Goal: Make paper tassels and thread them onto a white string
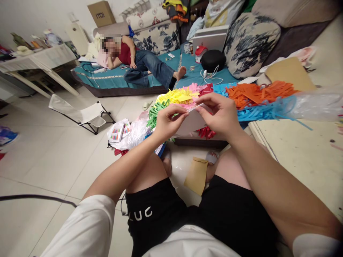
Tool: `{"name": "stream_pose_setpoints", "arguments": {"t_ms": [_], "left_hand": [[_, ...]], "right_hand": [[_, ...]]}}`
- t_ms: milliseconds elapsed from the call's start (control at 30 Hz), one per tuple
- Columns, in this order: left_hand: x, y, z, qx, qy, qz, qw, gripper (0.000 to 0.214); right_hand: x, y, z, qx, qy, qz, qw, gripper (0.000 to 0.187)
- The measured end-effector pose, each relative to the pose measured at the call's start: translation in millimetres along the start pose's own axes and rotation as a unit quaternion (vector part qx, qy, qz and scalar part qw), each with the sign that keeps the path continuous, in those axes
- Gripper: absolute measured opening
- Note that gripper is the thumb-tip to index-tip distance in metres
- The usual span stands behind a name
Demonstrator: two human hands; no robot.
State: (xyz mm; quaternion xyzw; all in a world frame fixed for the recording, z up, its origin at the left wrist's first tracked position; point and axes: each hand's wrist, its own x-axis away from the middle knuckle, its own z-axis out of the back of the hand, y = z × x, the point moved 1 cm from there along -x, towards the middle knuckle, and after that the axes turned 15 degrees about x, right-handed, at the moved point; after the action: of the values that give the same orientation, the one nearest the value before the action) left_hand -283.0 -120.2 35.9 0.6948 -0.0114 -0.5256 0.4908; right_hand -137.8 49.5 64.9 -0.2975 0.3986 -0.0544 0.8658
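Both my hands are raised in front of me over my knees, pinching one white sheet of card [190,123]. My left hand [168,121] grips its left edge between thumb and fingers. My right hand [218,114] is closed on its upper right edge. Just behind the card lie piles of cut paper strips: yellow [178,95], green [157,110], pink [195,87], red [205,132], orange [257,93] and blue [264,112].
A brown envelope [197,175] lies on the tiled floor between my legs. Packets and white plastic [125,134] sit left of the strips. A folding stool [80,114] stands on the floor. Another person [139,60] lies on a teal mattress behind. A sofa cushion [297,150] is at my right.
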Motion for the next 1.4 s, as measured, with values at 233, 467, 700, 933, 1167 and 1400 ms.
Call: {"name": "stream_pose_setpoints", "arguments": {"t_ms": [233, 467, 700, 933, 1167, 1400], "left_hand": [[-1, -5, -1.3, 0.042, -0.023, 0.063, 0.997, 0.063], [-7, -12, 9.5, 0.026, 0.015, 0.133, 0.991, 0.062], [-18, -48, 36.9, 0.154, 0.244, 0.204, 0.936, 0.057], [-26, -63, 62.6, 0.179, 0.28, 0.193, 0.923, 0.061], [-24, -37, 80.2, -0.027, 0.156, 0.038, 0.987, 0.075], [-17, 6, 49.7, -0.15, -0.074, -0.061, 0.984, 0.051]], "right_hand": [[2, -6, -6, 0.057, -0.013, 0.014, 0.998, 0.017], [-5, 19, -12, 0.015, -0.023, -0.032, 0.999, 0.033], [-16, 63, -10, -0.127, -0.076, -0.199, 0.969, 0.073], [-7, 31, -30, -0.157, -0.083, -0.197, 0.964, 0.066], [-4, 21, -12, 0.137, -0.038, -0.029, 0.989, 0.031], [4, -8, -7, 0.303, -0.074, 0.084, 0.946, 0.032]]}}
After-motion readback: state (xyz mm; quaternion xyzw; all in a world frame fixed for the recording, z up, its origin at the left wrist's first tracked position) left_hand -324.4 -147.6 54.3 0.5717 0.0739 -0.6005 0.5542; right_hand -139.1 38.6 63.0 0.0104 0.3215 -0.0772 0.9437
